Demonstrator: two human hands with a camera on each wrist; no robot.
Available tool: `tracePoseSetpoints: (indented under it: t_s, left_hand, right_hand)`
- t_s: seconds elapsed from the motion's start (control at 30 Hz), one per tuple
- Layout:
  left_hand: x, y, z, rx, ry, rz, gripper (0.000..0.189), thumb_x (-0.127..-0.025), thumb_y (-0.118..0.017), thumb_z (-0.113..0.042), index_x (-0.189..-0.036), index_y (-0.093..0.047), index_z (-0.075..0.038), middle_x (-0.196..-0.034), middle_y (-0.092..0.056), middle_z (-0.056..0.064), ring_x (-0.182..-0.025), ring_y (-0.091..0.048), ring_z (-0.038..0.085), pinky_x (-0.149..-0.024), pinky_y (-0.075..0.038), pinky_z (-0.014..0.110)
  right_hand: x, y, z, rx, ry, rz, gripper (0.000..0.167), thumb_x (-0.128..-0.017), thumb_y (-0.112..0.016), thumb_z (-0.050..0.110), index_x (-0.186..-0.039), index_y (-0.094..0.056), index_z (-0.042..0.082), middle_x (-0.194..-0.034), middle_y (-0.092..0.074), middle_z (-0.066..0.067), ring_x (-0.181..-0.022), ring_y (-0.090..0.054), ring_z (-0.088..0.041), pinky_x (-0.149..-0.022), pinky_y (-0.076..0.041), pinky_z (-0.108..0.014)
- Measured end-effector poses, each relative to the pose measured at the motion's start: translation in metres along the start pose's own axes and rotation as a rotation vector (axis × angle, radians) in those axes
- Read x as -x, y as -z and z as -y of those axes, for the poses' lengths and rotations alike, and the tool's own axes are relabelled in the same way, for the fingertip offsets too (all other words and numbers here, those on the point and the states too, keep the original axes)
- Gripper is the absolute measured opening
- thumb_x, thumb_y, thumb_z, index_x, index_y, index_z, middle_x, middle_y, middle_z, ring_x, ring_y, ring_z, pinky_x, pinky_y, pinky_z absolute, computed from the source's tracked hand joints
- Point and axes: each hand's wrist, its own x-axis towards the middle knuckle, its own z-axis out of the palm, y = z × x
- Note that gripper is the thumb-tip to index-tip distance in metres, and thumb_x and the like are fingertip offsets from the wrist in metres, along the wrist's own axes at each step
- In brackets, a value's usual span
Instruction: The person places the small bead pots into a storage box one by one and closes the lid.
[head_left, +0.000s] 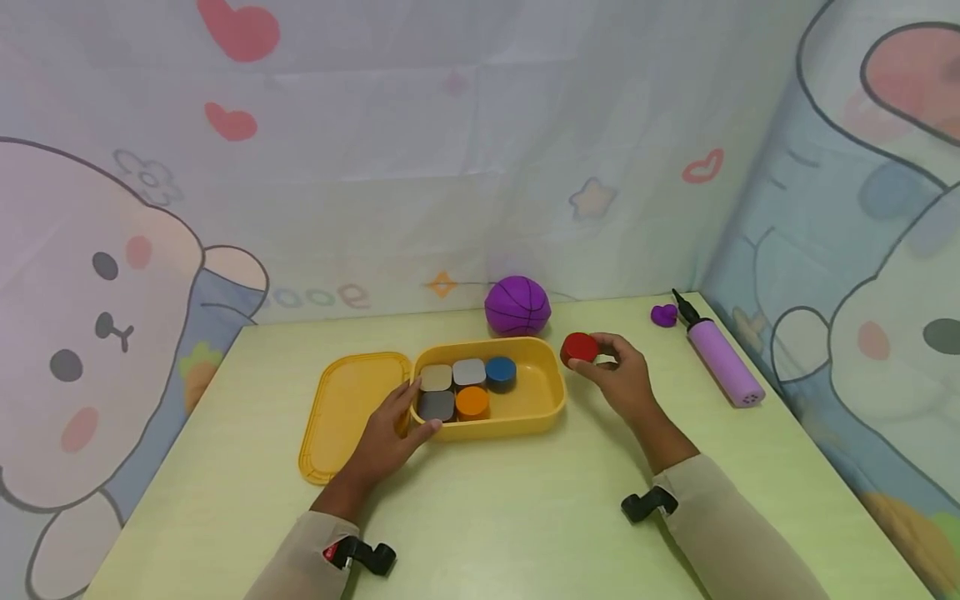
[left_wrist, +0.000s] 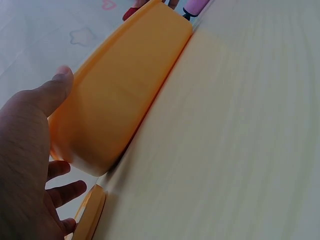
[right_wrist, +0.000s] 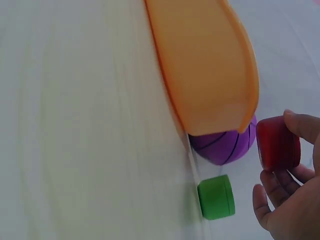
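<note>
A yellow plastic box (head_left: 536, 425) stands without its lid on the table. In it are a cream block (head_left: 436, 378), a light grey block (head_left: 469, 372), a blue block (head_left: 501, 374), a dark grey block (head_left: 437, 406) and an orange block (head_left: 472, 403). My left hand (head_left: 386, 437) holds the box's left end, thumb at the front rim and fingers around the side. Just off the right end, my right hand (head_left: 622, 375) pinches a red round block (right_wrist: 277, 144) between thumb and fingers, above the table. The right wrist view shows a green block (right_wrist: 216, 197) on the table, hidden in the head view.
The yellow lid (head_left: 345, 408) lies left of the box, partly behind my left hand. A purple ball (head_left: 517, 307) sits behind the box. At the back right are a small purple heart-shaped thing (head_left: 663, 315) and a lilac hand pump (head_left: 723, 361). Printed cloth hangs behind.
</note>
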Motion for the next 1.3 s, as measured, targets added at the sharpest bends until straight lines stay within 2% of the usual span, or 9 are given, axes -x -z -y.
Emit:
tracePoseSetpoints:
  t_s: [0.13,0.23,0.33,0.4,0.7,1.0,1.13,1.23,1.3]
  left_hand:
    - [0.0,0.001,0.001,0.003,-0.003,0.005,0.083,-0.103,-0.078,-0.035,-0.171,-0.038,-0.01,-0.174,-0.037,0.028,-0.162,-0.035,0.051,-0.13,-0.031,0.068]
    - [0.0,0.0,0.002,0.003,-0.007,0.003,0.083,-0.103,-0.078,-0.036,-0.171,-0.038,-0.01,-0.174,-0.038,0.028,-0.162,-0.036,0.051,-0.13,-0.031,0.069]
    - [0.0,0.0,0.002,0.003,-0.004,0.003,0.083,-0.102,-0.078,-0.037,-0.171,-0.038,-0.011,-0.174,-0.038,0.027,-0.162,-0.036,0.051,-0.13,-0.031,0.069]
    - [-0.001,0.0,0.001,0.0,-0.005,0.004,0.083,-0.102,-0.078,-0.037,-0.171,-0.038,-0.011,-0.174,-0.038,0.027,-0.162,-0.036,0.051,-0.13,-0.031,0.069]
    - [0.0,0.001,-0.002,0.002,0.017,0.016,0.084,-0.102,-0.078,-0.035,-0.171,-0.037,-0.009,-0.174,-0.036,0.027,-0.163,-0.034,0.05,-0.131,-0.03,0.068]
    - [0.0,0.002,-0.002,0.003,0.015,0.016,0.083,-0.103,-0.078,-0.035,-0.171,-0.037,-0.01,-0.175,-0.036,0.027,-0.163,-0.034,0.05,-0.131,-0.029,0.067]
    - [0.0,0.002,-0.002,0.008,0.019,0.017,0.084,-0.103,-0.077,-0.036,-0.171,-0.036,-0.011,-0.175,-0.036,0.026,-0.164,-0.033,0.05,-0.132,-0.029,0.067]
    - [0.0,0.001,-0.001,0.006,0.017,0.018,0.084,-0.103,-0.077,-0.036,-0.171,-0.036,-0.011,-0.175,-0.036,0.026,-0.164,-0.034,0.049,-0.132,-0.029,0.068]
    - [-0.001,0.001,0.0,-0.001,0.009,0.016,0.084,-0.103,-0.077,-0.036,-0.171,-0.036,-0.011,-0.175,-0.037,0.026,-0.163,-0.035,0.05,-0.131,-0.03,0.068]
  right_hand:
    - [0.002,-0.009,0.007,-0.009,0.026,0.025,0.061,-0.095,-0.088,0.019,-0.146,-0.061,-0.001,-0.144,-0.066,-0.022,-0.121,-0.068,-0.036,-0.092,-0.059,-0.015]
    - [0.004,-0.016,0.01,-0.01,0.076,0.038,0.058,-0.094,-0.088,0.015,-0.143,-0.062,-0.003,-0.143,-0.065,-0.022,-0.129,-0.067,-0.038,-0.108,-0.061,-0.034]
    - [0.007,-0.023,0.013,0.009,0.126,0.057,0.055,-0.093,-0.089,0.013,-0.139,-0.064,-0.004,-0.139,-0.066,-0.022,-0.129,-0.067,-0.04,-0.117,-0.054,-0.057]
    - [0.008,-0.028,0.014,0.022,0.151,0.079,0.053,-0.093,-0.089,0.013,-0.138,-0.065,-0.003,-0.137,-0.068,-0.022,-0.13,-0.067,-0.041,-0.12,-0.05,-0.062]
    - [0.011,-0.046,0.018,0.112,0.181,0.176,0.051,-0.09,-0.092,0.015,-0.133,-0.07,0.0,-0.132,-0.071,-0.019,-0.131,-0.069,-0.041,-0.121,-0.049,-0.061]
    - [0.014,-0.061,0.026,0.208,0.108,0.249,0.051,-0.086,-0.096,0.021,-0.129,-0.075,0.005,-0.128,-0.076,-0.014,-0.123,-0.072,-0.037,-0.108,-0.06,-0.054]
    - [0.015,-0.066,0.027,0.243,0.065,0.286,0.05,-0.086,-0.096,0.029,-0.128,-0.076,0.011,-0.125,-0.08,-0.009,-0.126,-0.07,-0.035,-0.127,-0.029,-0.064]
    - [0.016,-0.068,0.027,0.263,0.039,0.299,0.049,-0.086,-0.095,0.031,-0.128,-0.076,0.014,-0.125,-0.079,-0.007,-0.127,-0.067,-0.034,-0.122,-0.022,-0.071]
    - [0.016,-0.069,0.026,0.276,0.032,0.297,0.049,-0.086,-0.095,0.03,-0.128,-0.076,0.014,-0.125,-0.079,-0.007,-0.128,-0.066,-0.033,-0.121,-0.028,-0.072]
